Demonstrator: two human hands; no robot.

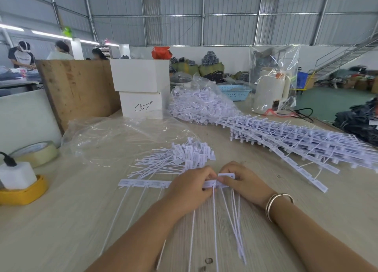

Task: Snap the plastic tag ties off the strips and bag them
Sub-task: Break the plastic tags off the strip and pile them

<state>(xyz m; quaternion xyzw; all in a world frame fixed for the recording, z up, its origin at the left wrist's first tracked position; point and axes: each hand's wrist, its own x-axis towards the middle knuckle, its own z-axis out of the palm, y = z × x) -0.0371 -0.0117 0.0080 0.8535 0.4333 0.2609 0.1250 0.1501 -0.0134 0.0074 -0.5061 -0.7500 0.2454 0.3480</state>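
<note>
Left hand (189, 186) pinches strip (144, 183) at break; right hand (243, 181) pinches loosened ties (225, 176). Light, brittle-jointed plastic (tails floppy): grip tag heads, not tails.

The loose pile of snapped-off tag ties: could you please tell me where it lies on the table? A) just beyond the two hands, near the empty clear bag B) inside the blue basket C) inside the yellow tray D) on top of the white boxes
A: the loose pile of tag ties lies on the table just past the left hand and right hand, beside the clear bag.
</note>
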